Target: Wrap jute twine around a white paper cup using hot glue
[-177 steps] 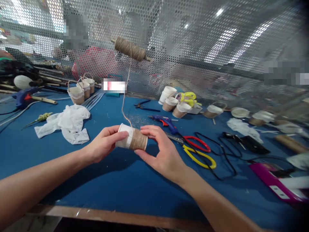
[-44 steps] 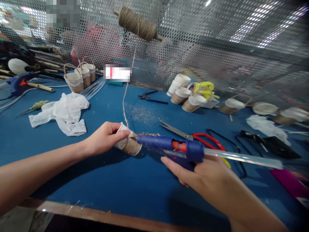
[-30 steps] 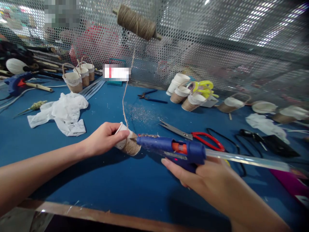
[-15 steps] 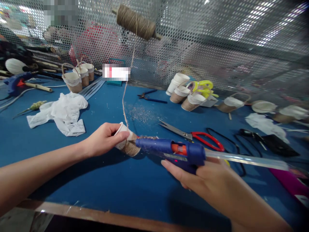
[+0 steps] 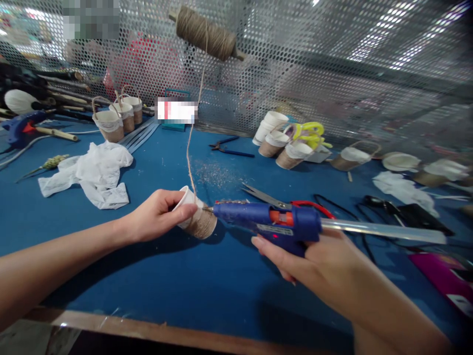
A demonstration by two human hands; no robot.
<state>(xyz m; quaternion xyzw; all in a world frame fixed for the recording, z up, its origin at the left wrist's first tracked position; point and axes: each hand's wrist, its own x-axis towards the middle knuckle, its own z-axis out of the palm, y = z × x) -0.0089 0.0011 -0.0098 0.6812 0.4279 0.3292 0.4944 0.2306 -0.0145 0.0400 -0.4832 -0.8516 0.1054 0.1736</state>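
My left hand (image 5: 157,216) is closed around a white paper cup (image 5: 196,217) lying on its side, partly wrapped in brown twine. A strand of twine (image 5: 191,148) runs from the cup up to a twine spool (image 5: 205,34) mounted on the mesh screen. My right hand (image 5: 318,261) grips a blue glue gun (image 5: 271,223) with a clear glue stick (image 5: 384,230) out its back. The gun's nozzle touches the cup's twine-wrapped side.
Scissors with red handles (image 5: 281,201) lie behind the gun. A crumpled white plastic bag (image 5: 90,172) lies to the left. Twine-wrapped cups (image 5: 284,148), pliers (image 5: 227,147), black cables (image 5: 369,207) and a second glue gun (image 5: 20,127) sit on the blue table (image 5: 185,286). A person sits behind the mesh.
Over the longer span my right hand left the cup and took up the glue gun. In the last second the gun's nozzle has stayed at the cup, shifting only slightly.
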